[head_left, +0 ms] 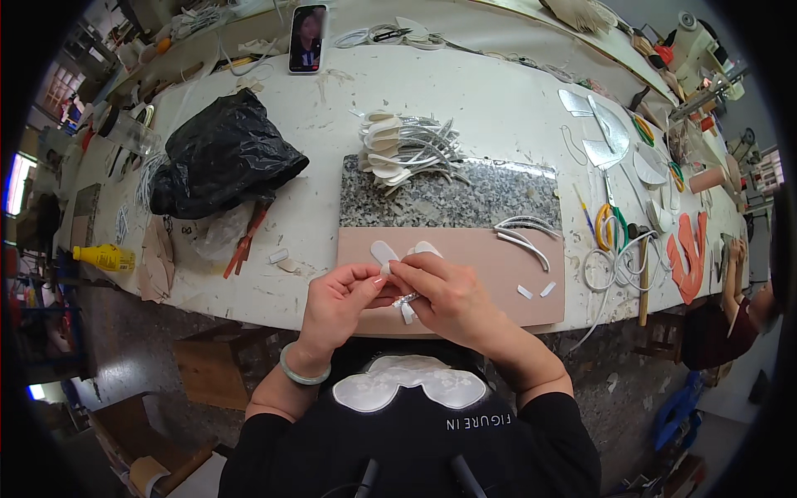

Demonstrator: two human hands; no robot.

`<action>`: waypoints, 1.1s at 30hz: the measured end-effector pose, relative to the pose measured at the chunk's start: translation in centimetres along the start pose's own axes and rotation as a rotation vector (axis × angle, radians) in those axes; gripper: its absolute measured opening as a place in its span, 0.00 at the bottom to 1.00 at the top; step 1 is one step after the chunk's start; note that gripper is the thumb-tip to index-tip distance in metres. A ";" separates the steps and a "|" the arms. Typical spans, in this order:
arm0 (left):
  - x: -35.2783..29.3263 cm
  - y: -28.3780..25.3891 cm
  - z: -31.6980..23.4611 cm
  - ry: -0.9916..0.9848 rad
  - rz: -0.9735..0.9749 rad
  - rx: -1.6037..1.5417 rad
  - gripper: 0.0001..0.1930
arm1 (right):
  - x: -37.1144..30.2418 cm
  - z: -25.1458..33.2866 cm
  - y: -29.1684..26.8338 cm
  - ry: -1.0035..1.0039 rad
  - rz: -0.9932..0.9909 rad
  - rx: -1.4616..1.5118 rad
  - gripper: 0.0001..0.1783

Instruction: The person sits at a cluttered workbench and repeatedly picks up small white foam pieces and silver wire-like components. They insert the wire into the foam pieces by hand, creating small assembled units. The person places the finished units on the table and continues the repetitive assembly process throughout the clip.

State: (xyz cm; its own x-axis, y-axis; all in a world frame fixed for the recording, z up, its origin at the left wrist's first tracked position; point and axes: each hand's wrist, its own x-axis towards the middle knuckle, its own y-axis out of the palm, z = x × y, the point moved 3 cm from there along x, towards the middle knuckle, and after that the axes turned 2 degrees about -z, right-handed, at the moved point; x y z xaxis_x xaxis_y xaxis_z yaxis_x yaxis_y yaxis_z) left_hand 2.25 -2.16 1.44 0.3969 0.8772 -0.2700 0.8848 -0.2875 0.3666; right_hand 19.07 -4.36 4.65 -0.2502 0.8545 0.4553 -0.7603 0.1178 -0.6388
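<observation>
Over the near edge of a pinkish-tan board (465,282), my left hand (339,300) and my right hand (448,295) meet with their fingertips together. Between them they pinch a small white strip (385,269). Just beyond the fingers show the rounded ends of two white flat pieces (383,251); whether these join the strip is hidden. A short silver-and-white piece (407,309) pokes out below my right fingers. To the right on the board lie several thin silvery-white curved straps (531,236) and two small white scraps (525,291).
A bundle of white rounded tabs with silver straps (398,149) lies on a speckled stone slab (465,199). A black plastic bag (228,158) sits left, near a yellow bottle (104,257). Scissors (610,212) and a hammer (643,282) lie right. A phone (308,39) stands behind. Another person (743,307) works far right.
</observation>
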 end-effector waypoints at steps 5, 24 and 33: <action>-0.5 0.5 0.1 0.191 -0.036 0.255 0.10 | 0.2 -0.6 0.2 0.145 -0.025 0.195 0.11; 0.4 2.1 0.4 0.159 0.071 -0.032 0.06 | -2.4 -1.3 -2.1 0.203 -0.075 0.483 0.11; 0.2 1.3 -1.0 0.274 0.075 0.171 0.11 | -3.2 -1.8 -1.9 0.511 -0.141 0.432 0.16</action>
State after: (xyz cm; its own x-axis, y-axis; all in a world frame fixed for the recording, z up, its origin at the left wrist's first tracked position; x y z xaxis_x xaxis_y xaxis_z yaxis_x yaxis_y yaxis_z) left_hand 3.28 -1.95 2.79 0.4029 0.9152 0.0105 0.8928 -0.3955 0.2154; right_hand 22.38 -6.38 3.34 0.1029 0.9898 0.0982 -0.9623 0.1241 -0.2419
